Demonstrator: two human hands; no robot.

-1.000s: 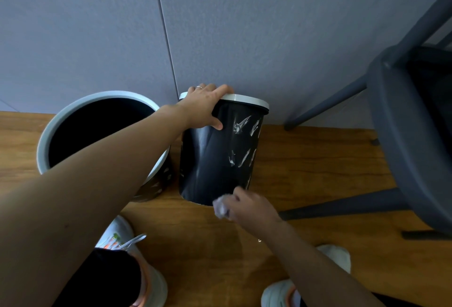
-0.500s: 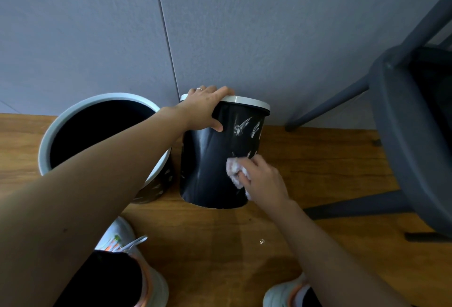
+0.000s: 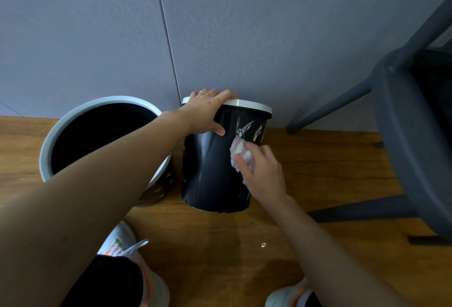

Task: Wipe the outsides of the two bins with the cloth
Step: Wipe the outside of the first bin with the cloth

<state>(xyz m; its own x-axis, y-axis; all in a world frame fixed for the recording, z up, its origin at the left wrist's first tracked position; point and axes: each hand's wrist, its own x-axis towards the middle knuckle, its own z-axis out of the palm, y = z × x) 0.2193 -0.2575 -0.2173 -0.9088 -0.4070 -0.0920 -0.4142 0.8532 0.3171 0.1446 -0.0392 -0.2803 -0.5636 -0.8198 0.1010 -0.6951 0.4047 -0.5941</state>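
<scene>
Two black bins with white rims stand on the wooden floor against the grey wall. The right bin (image 3: 208, 172) has white leaf marks on its side. My left hand (image 3: 208, 113) grips its rim from above, thumb on the outer wall. My right hand (image 3: 261, 172) holds a crumpled white cloth (image 3: 238, 152) and presses it against the upper right side of that bin. The left bin (image 3: 52, 138) is wider, stands open, and is partly hidden by my left forearm.
A dark grey chair (image 3: 401, 135) stands close on the right, its legs reaching toward the wall and along the floor. My two white shoes (image 3: 127, 248) are at the bottom. A small scrap (image 3: 263, 244) lies on the floor.
My right hand has moved the cloth up the right bin's side, from its base to the upper part near the leaf marks. The left hand has stayed on the rim.
</scene>
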